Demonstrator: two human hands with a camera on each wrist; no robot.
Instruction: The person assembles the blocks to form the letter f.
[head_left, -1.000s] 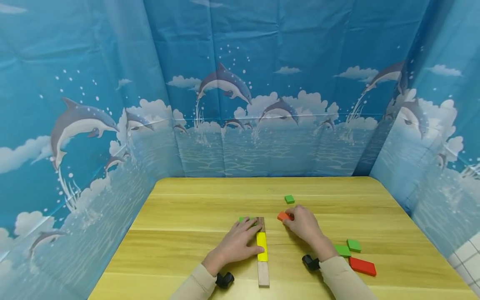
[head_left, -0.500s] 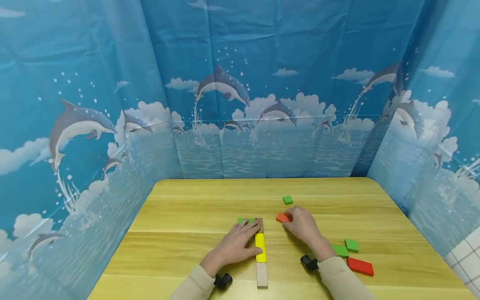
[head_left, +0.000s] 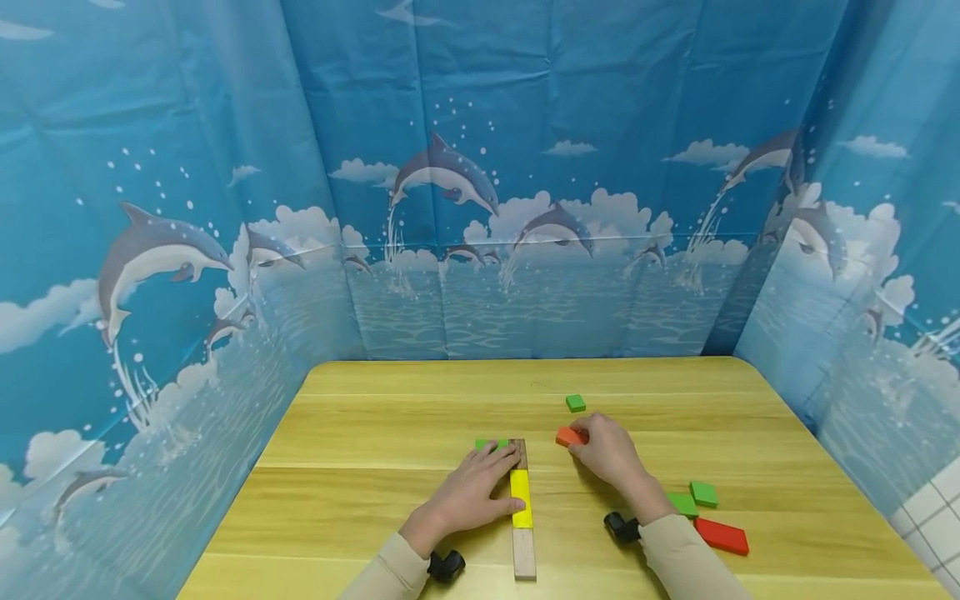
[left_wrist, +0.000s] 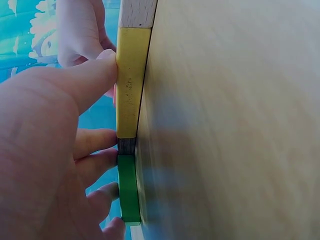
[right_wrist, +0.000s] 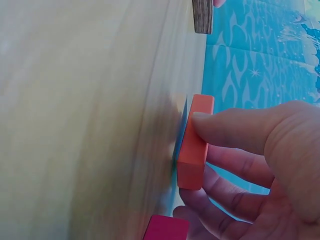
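Two hands work flat coloured blocks on the wooden desk (head_left: 375,467).
Left hand (head_left: 468,496) rests extended fingers on the yellow rectangular block (head_left: 521,498) atop the wooden strip (head_left: 524,554); right hand (head_left: 607,454) pinches the orange rectangular block (head_left: 567,436) mid-desk.

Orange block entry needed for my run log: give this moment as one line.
left hand: rests on yellow block, wooden strip | right hand: pinches orange block on table
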